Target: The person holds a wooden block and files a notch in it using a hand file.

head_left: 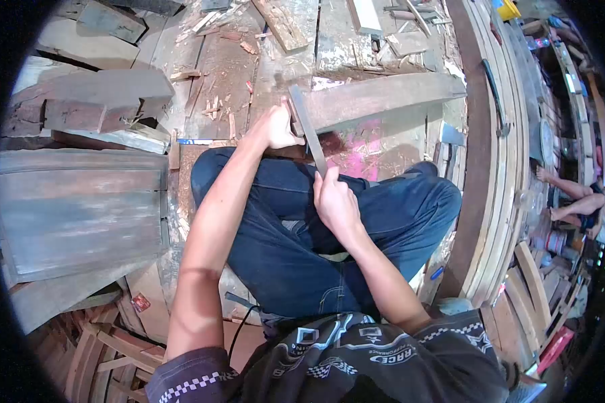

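Has at the far left a broad grey-brown wooden panel (81,215), with dark wooden blocks (97,101) piled just beyond and curved wooden parts (81,366) nearer the body. Shows a small red packet (140,302) to the right of the panel, on the plank floor (334,33), and scattered wood chips (213,107) farther off. Sits cross-legged there in blue jeans (269,185) and a dark printed shirt (329,363). Clasps with the left hand (279,127) the left end of a long, slightly curved wooden piece (396,97), fingertips partly hidden. Grasps with the right hand (336,200) the near end of a flat bar (305,121), slanting across that same end of the wood, close beside the left hand. Stretches the wooden piece away to the right, beyond the knees, above a pink patch (364,154) on the floor. Then comes upon long planks (469,201) laid side by side, bearing a dark hooked tool (496,97). Reveals at the far right the bare legs (575,198) of another person, amid clutter too small to make out.
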A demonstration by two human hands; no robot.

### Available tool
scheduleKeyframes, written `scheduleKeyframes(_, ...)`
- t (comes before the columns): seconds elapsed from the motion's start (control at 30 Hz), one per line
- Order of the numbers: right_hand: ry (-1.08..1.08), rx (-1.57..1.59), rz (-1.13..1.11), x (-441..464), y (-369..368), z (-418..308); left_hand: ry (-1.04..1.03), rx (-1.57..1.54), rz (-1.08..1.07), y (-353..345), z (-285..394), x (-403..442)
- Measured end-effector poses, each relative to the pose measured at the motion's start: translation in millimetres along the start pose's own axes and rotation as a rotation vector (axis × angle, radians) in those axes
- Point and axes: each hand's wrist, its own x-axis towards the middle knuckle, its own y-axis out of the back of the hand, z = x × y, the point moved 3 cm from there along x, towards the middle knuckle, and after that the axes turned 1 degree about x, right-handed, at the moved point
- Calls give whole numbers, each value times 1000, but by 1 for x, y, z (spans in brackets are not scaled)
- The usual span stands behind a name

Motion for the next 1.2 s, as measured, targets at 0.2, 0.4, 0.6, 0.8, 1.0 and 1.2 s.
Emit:
scheduleKeyframes(0.2,110,53,95,39,2,-18,112,34,-44,5,6,1)
scheduleKeyframes(0.4,20,8,-47,-1,3,1,30,9,26,8,5,1)
scheduleKeyframes(0.6,83,3,61,46,1,-17,19,-19,-5,-4,0,1)
scheduleKeyframes(0.8,9,-9,-48,-9,6,8,97,54,32,-1,-2,1)
scheduleKeyframes(1.0,85,25,68,39,11,-2,147,-4,14,7,11,-4)
scheduleKeyframes(1.2,10,-25,-35,-3,10,17,96,117,74,8,5,-1)
